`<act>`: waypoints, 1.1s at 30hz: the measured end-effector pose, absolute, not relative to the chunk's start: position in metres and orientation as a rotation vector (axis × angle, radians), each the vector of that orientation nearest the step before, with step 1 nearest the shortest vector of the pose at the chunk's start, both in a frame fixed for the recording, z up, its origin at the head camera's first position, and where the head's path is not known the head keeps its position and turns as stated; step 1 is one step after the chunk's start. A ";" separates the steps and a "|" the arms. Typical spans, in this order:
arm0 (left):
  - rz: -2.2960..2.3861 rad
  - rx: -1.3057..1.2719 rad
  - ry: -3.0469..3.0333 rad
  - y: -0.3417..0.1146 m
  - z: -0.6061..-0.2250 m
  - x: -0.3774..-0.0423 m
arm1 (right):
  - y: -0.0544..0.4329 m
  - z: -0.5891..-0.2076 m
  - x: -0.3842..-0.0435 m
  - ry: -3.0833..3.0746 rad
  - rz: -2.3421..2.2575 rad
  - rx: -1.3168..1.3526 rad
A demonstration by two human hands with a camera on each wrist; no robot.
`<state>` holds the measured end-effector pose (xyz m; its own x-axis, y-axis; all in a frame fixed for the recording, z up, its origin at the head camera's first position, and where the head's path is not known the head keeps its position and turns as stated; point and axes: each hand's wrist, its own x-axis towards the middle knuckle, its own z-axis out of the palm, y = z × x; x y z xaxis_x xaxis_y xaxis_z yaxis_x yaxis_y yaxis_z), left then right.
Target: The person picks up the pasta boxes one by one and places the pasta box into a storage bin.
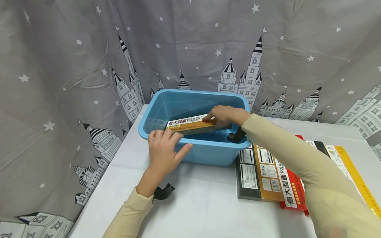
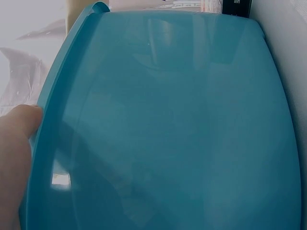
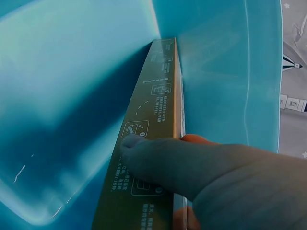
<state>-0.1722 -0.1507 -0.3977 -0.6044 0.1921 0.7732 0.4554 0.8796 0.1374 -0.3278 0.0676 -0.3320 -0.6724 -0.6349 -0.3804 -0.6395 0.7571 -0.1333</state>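
A blue plastic tub (image 1: 196, 152) stands on the white table. Inside it, my right hand (image 1: 226, 116) grips a pasta box (image 1: 190, 125) with a white and brown-gold front. In the right wrist view, the thumb lies on the dark printed side of the box (image 3: 148, 120), with fingertips behind it. The far end of the box lies near the tub's corner. My left hand (image 1: 164, 148) rests on the tub's near rim, fingers over the edge and thumb spread outside; the left wrist view shows the thumb against the tub wall (image 2: 158, 120).
To the right of the tub lie several more boxes, among them a brown pasta box (image 1: 269, 175), a red tomato sauce box (image 1: 297, 195) and a yellow and white box (image 1: 357, 175). A grey curtain (image 1: 190, 43) with castles and stars hangs behind the white table (image 1: 208, 205).
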 end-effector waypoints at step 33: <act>-0.407 -0.480 -2.219 -0.153 -0.397 -0.172 | 0.068 -0.326 -0.327 2.660 -0.062 -0.968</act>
<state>-0.1724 -0.1531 -0.3972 -0.5983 0.2041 0.7748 0.4656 0.8756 0.1289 -0.3272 0.0683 -0.3260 -0.7240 -0.6339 -0.2720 -0.6205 0.7708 -0.1444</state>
